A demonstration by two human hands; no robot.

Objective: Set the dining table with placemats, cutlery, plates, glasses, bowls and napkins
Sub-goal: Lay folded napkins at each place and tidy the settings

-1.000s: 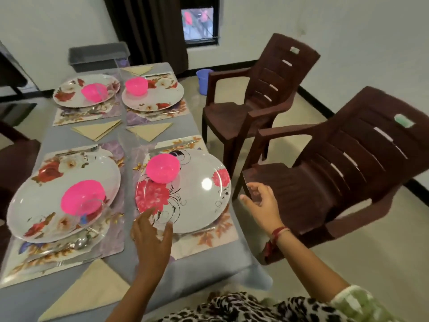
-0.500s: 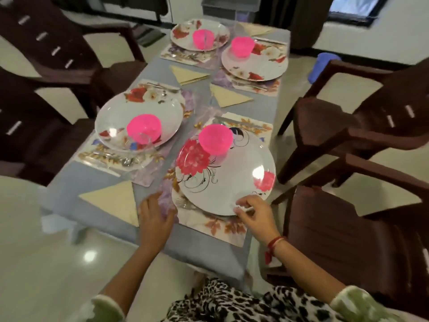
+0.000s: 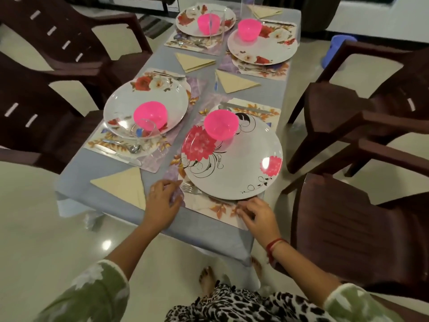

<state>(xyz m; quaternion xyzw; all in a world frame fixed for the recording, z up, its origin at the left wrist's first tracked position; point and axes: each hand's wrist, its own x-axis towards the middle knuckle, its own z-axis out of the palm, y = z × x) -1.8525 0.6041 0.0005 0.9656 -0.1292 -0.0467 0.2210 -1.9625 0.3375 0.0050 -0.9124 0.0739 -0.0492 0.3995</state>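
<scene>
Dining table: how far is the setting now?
Done: four placemats hold plates and pink bowls; four napkins lie out. In hand: left hand and right hand at the nearest placemat's edge, by the fork. Left: the neighbouring place has a glass; here I see none clearly.

Glossy cream tiled floor (image 3: 34, 228), bright glare spot (image 3: 106, 244) near table's close-left corner. Dining table (image 3: 209, 228) under grey cloth, long axis running away from viewer. Dark brown slatted plastic seating on both sides: far-left armchair (image 3: 58, 38), near-left armchair (image 3: 27, 117), far-right armchair (image 3: 371, 108), near-right armchair (image 3: 348, 228). Striped mat (image 3: 154, 25) on floor, far left. Blue plastic container (image 3: 341, 43) on floor, far right, below white wall (image 3: 383, 17).
</scene>
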